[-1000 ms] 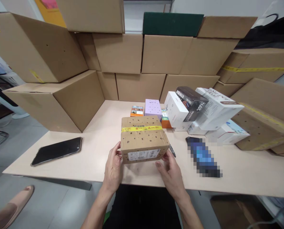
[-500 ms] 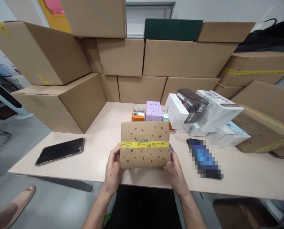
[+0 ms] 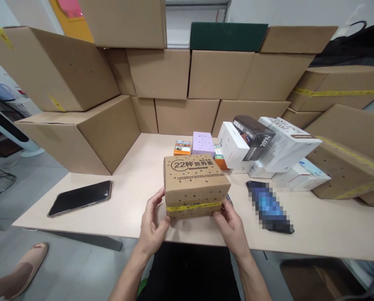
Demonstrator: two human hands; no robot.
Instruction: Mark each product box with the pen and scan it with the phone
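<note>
A small brown cardboard box [image 3: 197, 188] with yellow tape across its front and dark printing on its top is between my hands, near the table's front edge. My left hand [image 3: 154, 223] grips its lower left corner, thumb at the front and fingers along the side. At the lower right corner, my right hand [image 3: 232, 225] holds it with the thumb in front; its fingertips are partly hidden. Whether the box's bottom touches the table cannot be made out. Just behind it stand a purple box [image 3: 203, 143] and a small orange box [image 3: 182, 147].
Large cartons [image 3: 187, 116] wall off the table's back and left [image 3: 93, 138]. White boxes [image 3: 289, 144] and a black box [image 3: 252, 136] are piled at right. One phone [image 3: 80, 198] lies left, a pixelated one [image 3: 270, 207] right. A person's sandalled foot [image 3: 30, 267] shows at lower left.
The box has tipped, so its printed top now shows and its taped front faces lower toward me. It has also shifted slightly right. Both hands stay on its lower corners.
</note>
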